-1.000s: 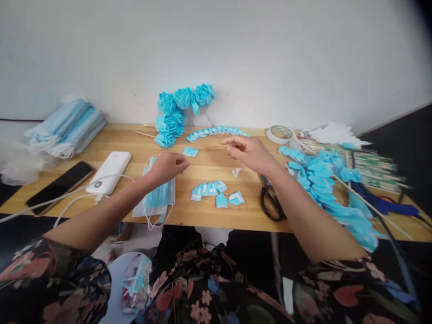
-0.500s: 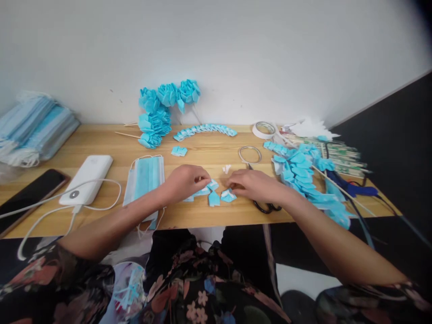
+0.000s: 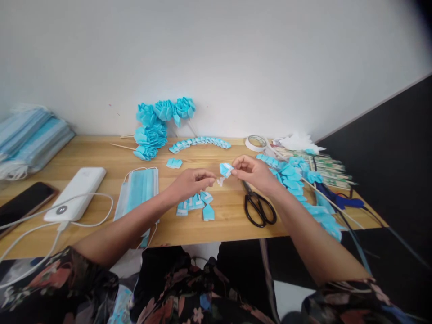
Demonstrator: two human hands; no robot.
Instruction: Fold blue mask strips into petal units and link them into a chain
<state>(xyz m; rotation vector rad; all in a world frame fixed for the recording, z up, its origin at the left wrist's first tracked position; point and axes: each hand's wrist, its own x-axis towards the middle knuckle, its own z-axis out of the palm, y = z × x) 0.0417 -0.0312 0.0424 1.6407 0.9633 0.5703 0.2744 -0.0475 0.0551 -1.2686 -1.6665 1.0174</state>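
Note:
My right hand (image 3: 251,172) pinches a folded blue petal (image 3: 225,169) cut from mask-like fabric, with a white strip on it, above the wooden table. Close by on the left, my left hand (image 3: 192,183) has thumb and forefinger pressed together. Whatever is between those fingertips is too small to make out. Small white scraps (image 3: 221,181) show just beyond them. Under the left hand lie several blue pieces (image 3: 192,203) with white strips, beside a twisted blue petal (image 3: 208,212). Black-handled scissors (image 3: 259,209) rest below my right hand, their blades partly hidden by it.
Blue fabric roses (image 3: 151,130) on sticks lean at the wall, near an arc of blue petals (image 3: 199,143). Masks (image 3: 140,191), a power bank (image 3: 76,193) and a phone (image 3: 29,204) lie left. Tape (image 3: 255,143), loose petals (image 3: 293,177) and a blue glue-gun-like tool (image 3: 344,201) lie right.
My right hand has lifted a blue petal off the table, uncovering the scissors' handles. My left hand has left the row of pieces and moved near the white scraps. The view has tilted up slightly.

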